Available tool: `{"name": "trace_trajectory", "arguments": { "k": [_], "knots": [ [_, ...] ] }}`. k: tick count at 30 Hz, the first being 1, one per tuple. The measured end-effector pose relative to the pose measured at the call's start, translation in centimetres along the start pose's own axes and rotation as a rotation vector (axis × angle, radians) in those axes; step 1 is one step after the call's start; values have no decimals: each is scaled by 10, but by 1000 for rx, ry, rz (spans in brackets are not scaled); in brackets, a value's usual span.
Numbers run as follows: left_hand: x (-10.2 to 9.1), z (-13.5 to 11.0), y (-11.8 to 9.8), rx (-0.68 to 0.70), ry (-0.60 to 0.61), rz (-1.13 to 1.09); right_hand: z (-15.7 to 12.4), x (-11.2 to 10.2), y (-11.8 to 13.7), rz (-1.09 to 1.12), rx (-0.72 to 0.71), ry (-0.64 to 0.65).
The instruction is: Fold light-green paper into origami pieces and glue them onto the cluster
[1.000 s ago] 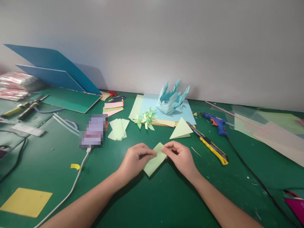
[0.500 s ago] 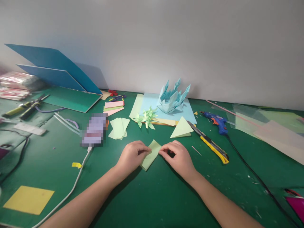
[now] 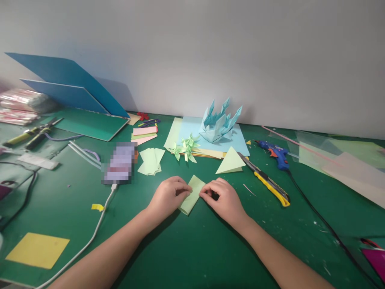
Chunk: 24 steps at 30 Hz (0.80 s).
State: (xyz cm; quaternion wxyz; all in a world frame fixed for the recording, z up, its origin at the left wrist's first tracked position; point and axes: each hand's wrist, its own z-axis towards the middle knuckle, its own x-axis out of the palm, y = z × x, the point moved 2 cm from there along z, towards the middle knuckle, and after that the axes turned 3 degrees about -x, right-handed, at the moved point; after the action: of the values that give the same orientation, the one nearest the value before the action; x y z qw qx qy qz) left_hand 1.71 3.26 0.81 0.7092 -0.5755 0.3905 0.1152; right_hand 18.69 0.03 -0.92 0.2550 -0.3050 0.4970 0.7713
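A folded piece of light green paper (image 3: pixel 192 196) lies slanted on the green table between my hands. My left hand (image 3: pixel 170 195) pinches its left edge between thumb and fingers. On the opposite side, the closed fingertips of my right hand (image 3: pixel 223 197) grip the right edge. Beyond my right hand sits a folded pale green paper triangle (image 3: pixel 230 161). Several small pale green slips (image 3: pixel 151 161) are fanned out past my left hand. Small green paper flowers (image 3: pixel 187 148) rest farther back, near a light blue folded-paper crown shape (image 3: pixel 218 127).
A yellow utility knife (image 3: pixel 270 186) and a blue glue gun (image 3: pixel 275 153) with a black cord lie to the right. On the left are a blurred-out phone (image 3: pixel 120 162) on a white cable, a yellow paper (image 3: pixel 37 249), pliers (image 3: pixel 39 134) and blue boards (image 3: pixel 69 82).
The green paper's near end looks slightly more rounded at its fold. My right fingertips have shifted a little left along its edge. The view has tilted very slightly.
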Motion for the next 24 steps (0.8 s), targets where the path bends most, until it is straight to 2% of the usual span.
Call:
{"name": "trace_trajectory", "arguments": {
  "k": [6, 18, 24],
  "knots": [
    [1, 0, 2, 10, -5, -1, -1, 2, 6, -2, -30, 43],
    [1, 1, 5, -1, 6, -30, -10, 18, 33, 69, -160, 168],
    [1, 2, 5, 12, 19, -30, -11, 16, 32, 67, -175, 157]
  ]
}}
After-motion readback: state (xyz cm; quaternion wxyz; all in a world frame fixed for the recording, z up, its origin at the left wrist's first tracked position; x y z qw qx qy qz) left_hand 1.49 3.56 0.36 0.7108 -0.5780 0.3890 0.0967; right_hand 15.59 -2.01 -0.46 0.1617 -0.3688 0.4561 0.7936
